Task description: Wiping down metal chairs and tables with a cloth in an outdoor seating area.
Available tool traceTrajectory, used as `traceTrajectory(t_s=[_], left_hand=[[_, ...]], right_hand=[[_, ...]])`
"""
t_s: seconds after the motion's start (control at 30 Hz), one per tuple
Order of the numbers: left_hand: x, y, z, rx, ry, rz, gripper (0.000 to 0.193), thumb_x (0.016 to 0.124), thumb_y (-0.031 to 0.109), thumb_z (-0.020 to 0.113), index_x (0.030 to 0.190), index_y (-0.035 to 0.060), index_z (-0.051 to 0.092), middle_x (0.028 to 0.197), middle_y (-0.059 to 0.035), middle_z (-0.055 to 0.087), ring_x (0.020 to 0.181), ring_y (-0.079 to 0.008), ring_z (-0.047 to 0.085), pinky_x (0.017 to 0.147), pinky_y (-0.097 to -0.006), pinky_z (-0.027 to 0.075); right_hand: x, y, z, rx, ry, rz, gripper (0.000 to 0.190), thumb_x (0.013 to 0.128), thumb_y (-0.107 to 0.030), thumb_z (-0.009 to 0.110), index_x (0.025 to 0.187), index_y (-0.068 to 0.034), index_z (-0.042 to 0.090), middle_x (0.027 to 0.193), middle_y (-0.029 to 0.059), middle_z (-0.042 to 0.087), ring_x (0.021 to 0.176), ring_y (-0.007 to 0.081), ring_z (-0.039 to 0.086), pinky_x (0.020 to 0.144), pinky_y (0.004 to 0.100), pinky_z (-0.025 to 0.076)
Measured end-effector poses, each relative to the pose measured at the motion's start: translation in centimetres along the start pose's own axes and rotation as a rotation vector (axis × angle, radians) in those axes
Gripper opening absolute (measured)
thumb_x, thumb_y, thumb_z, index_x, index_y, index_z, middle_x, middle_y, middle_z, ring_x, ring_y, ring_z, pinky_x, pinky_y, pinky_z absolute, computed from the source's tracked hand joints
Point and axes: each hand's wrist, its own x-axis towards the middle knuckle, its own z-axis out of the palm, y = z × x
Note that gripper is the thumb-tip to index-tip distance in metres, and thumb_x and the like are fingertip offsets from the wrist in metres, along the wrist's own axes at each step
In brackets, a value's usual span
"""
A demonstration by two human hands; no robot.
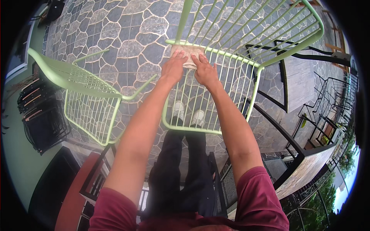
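A folded beige cloth lies on the rear part of the slatted seat of a light green metal chair, near where seat and backrest meet. My left hand rests on the cloth's left part, fingers spread a little and pointing away from me. On the right part of the cloth is my right hand, fingers also spread and laid flat. Neither hand is closed around anything. The chair's barred backrest rises at the upper right.
A second light green metal chair stands at the left. Black folded chairs lean by the green wall. At the right are a grey-topped table and black metal frames. Stone-patterned paving covers the floor.
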Motion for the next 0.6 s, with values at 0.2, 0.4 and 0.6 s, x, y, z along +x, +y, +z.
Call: traceTrajectory(t_s=[0.2, 0.4, 0.6], left_hand=[[-4.1, 2.1, -3.0, -0.249, -0.303, -0.178, 0.036, 0.077, 0.001, 0.046, 0.106, 0.011, 0.064, 0.112, -0.013, 0.061, 0.106, -0.0296, 0.057, 0.088, -0.0395, 0.045], [-4.8, 6.3, -12.2, -0.302, -0.528, 0.041, 0.038, 0.071, -0.001, 0.042, 0.1, 0.0053, 0.065, 0.085, -0.0197, 0.064, 0.082, -0.029, 0.063, 0.077, -0.0364, 0.047], [-2.1, 16.7, -21.5, -0.299, 0.569, 0.588, 0.056, 0.067, -0.01, 0.042, 0.114, 0.0127, 0.062, 0.12, -0.0115, 0.057, 0.12, -0.0289, 0.045, 0.103, -0.0388, 0.036]], right_hand=[[-4.4, 0.1, -1.3, 0.388, -0.245, 0.005, 0.053, 0.076, -0.004, 0.038, 0.127, -0.014, 0.049, 0.125, 0.0203, 0.05, 0.117, 0.0349, 0.047, 0.1, 0.041, 0.037], [-9.5, -1.1, -12.1, 0.521, -0.114, -0.195, 0.048, 0.075, 0.002, 0.037, 0.119, -0.005, 0.054, 0.118, 0.0217, 0.054, 0.114, 0.0363, 0.049, 0.099, 0.0411, 0.038], [-9.8, -0.2, -26.9, 0.215, 0.706, -0.378, 0.062, 0.067, 0.006, 0.044, 0.127, -0.007, 0.047, 0.129, 0.0242, 0.043, 0.124, 0.0431, 0.034, 0.106, 0.0451, 0.029]])
